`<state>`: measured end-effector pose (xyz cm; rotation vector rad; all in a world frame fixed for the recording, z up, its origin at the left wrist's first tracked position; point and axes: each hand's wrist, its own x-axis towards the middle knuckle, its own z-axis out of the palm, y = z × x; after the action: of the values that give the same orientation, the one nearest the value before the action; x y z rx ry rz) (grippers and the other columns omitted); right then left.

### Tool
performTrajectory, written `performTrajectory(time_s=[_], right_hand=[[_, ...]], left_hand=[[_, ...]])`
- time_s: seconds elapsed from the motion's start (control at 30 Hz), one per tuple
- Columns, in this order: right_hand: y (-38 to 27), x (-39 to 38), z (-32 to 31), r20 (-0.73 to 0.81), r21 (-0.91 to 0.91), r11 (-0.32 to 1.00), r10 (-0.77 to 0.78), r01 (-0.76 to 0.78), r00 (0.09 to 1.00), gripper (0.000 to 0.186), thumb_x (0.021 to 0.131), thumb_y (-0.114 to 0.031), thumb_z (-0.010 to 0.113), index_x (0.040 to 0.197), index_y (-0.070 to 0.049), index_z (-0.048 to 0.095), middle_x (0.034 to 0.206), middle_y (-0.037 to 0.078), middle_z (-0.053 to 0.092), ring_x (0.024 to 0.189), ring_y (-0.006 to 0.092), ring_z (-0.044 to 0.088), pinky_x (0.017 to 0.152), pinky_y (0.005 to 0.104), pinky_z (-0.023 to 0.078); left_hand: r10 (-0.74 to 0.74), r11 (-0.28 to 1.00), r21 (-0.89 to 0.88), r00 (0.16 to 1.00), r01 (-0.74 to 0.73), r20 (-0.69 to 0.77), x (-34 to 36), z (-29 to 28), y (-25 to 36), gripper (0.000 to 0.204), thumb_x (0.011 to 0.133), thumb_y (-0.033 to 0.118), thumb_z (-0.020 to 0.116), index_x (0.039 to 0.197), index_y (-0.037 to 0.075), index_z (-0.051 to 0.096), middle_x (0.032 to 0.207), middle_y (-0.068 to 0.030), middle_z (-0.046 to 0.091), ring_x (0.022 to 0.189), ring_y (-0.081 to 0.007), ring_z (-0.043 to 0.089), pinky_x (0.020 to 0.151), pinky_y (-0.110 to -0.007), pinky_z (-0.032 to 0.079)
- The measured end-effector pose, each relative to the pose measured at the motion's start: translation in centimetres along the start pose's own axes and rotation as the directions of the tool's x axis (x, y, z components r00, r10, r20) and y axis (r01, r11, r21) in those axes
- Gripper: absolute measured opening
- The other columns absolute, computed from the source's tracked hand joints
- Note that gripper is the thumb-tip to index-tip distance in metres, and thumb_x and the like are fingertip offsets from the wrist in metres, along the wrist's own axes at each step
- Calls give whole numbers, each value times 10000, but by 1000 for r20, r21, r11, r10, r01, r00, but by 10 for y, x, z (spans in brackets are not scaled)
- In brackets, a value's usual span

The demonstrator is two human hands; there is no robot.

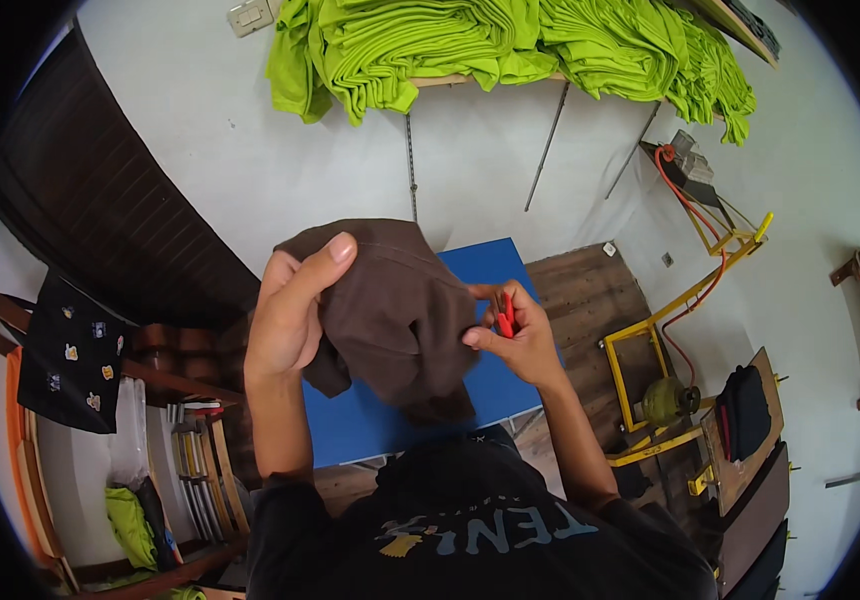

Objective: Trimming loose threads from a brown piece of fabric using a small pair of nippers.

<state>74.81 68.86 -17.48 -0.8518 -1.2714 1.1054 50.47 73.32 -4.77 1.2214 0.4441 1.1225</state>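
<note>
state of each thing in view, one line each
brown cloth, held up, loosely bunched
left hand, gripping the cloth
right hand, holding the cloth's edge
red tool, in that hand, open or shut unclear
lime-green cloths, folded, stacked
black printed cloth, hanging
dark cloth pile, folded

Even, fairly bright light washes the white wall point(490, 160), while the dark panelling point(110, 190) at left sinks into shade. Fisheye distortion bends straight edges; corners fall to black, bluish-fringed. The brown cloth point(390, 310) looks slightly soft.
</note>
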Motion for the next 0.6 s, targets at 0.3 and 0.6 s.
performTrajectory(time_s=[0.3, 0.6], right_hand=[[20, -35, -2, 48, -229, 968, 118, -104, 992, 384, 721, -170, 847, 875, -72, 509, 694, -46, 398, 652, 56, 364, 590, 207, 348], [97, -61, 20, 167, -318, 917, 302, -239, 939, 350, 753, -237, 822, 915, -36, 587, 677, -51, 429, 633, 47, 412, 562, 212, 372]], left_hand=[[31, 998, 60, 995, -25, -92, -32, -9, 3, 284, 929, 189, 590, 1023, -72, 651, 962, -104, 689, 884, -132, 638, 812, -274, 490], [101, 994, 58, 985, -93, -141, -38, -24, 17, 312, 948, 212, 518, 1023, -68, 635, 971, -122, 684, 907, -168, 652, 848, -289, 495]])
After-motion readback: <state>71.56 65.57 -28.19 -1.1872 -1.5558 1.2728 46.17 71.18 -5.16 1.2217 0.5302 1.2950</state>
